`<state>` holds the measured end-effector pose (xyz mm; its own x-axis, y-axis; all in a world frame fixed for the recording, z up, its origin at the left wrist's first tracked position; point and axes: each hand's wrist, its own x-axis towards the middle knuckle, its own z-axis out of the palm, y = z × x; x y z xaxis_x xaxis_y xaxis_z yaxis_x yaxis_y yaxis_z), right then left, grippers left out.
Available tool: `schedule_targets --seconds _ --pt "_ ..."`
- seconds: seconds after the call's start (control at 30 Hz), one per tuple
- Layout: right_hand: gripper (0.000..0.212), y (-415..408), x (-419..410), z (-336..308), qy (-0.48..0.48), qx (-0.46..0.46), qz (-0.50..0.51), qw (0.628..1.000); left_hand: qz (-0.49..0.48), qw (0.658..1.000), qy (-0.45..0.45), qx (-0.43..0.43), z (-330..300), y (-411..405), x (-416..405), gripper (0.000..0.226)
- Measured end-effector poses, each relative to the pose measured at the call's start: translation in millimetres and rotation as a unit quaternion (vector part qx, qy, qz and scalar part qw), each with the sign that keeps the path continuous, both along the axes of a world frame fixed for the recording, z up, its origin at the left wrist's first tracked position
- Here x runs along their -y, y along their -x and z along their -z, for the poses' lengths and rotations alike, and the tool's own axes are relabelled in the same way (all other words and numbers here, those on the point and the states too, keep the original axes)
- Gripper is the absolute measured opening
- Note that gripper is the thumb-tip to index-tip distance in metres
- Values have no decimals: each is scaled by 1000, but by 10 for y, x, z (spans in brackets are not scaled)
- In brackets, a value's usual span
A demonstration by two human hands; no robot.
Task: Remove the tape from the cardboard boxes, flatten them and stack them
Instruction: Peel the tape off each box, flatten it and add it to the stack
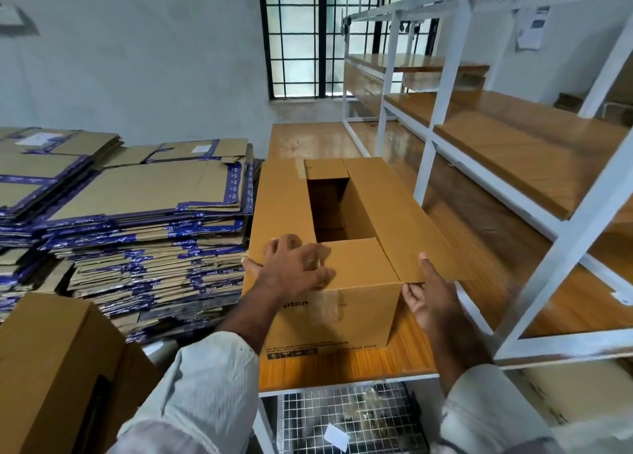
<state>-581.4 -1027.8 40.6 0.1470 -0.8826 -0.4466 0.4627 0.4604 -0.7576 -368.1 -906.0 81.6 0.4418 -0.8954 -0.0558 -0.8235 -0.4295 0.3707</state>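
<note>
Head view shows the cardboard box [346,248] standing upright at the near edge of the wooden table [342,364], its long axis running straight away from the person toward the far edge. Its top flaps lie roughly level, and a dark gap shows between the two long flaps. The left hand [294,268] lies over the near left top corner, fingers spread and bent over the near short flap, thumb down at the left edge; whether it truly grips the flap cannot be told. The right hand [428,292] pinches the near end of the right long flap [404,220], thumb on top, fingers under it. A strip of clear tape [325,304] sits on the near end face just below the left hand, so that hand looks the nearer one for peeling it. The stack of flattened boxes [137,213] lies to the left, touching or just beside the box's left side, so the flattened box would probably go leftward.
</note>
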Motion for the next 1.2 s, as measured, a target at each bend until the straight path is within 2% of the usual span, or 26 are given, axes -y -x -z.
schedule_targets --seconds 0.1,0.2,0.33,0.43,0.53,0.6,0.67,0.7,0.73,0.8,0.83,0.87,0.93,0.97,1.0,1.03,1.07,1.13,1.2 --pt "60 10 40 -34 48 -55 4 997 -3 993 92 -74 -132 -65 -25 53" --pt "50 49 127 -88 103 -124 3 987 -26 943 229 -239 -476 -199 -169 41" --pt "48 73 133 -99 100 -140 -19 985 -96 843 365 -385 -697 -575 -539 32" --pt "57 63 135 -40 69 -99 -11 993 -212 737 443 -464 -421 -835 -870 29" --pt "68 39 124 -6 31 -57 0 998 -355 626 448 -531 139 -926 -1118 34" --pt "67 26 97 10 27 -41 -17 999 -399 595 407 -566 530 -857 -1169 32" --pt "62 29 71 30 41 -52 -27 997 -405 614 366 -570 771 -779 -1156 32" --pt "62 27 69 34 51 -68 -27 996 -408 647 355 -537 814 -799 -1145 32" --pt "64 28 79 36 63 -97 -23 993 -413 702 345 -467 795 -840 -1138 31" --pt "77 26 96 5 107 -209 22 972 -406 838 277 -238 627 -997 -1160 33" --pt "86 25 93 -43 148 -295 69 941 -385 888 225 -111 491 -1064 -1176 38" --pt "93 18 46 -112 207 -375 131 894 -357 916 180 4 303 -1062 -1172 38" --pt "86 -7 -129 -265 377 -461 242 766 -293 933 120 168 -54 -1012 -1092 36" --pt "76 -40 -240 -348 468 -459 260 709 -258 940 98 200 -193 -971 -1014 36" --pt "64 -90 -359 -442 548 -442 243 668 -221 951 78 204 -317 -892 -926 36" --pt "54 -150 -464 -558 606 -418 195 648 -183 965 64 179 -332 -864 -832 40" --pt "49 -232 -516 -646 638 -401 123 646 -155 978 61 123 -348 -810 -744 47" --pt "50 -425 -515 -784 635 -418 -60 646 -138 988 65 2 -261 -766 -577 57" --pt "59 -597 -417 -855 603 -485 -213 597 -123 992 26 7 -155 -746 -472 65"
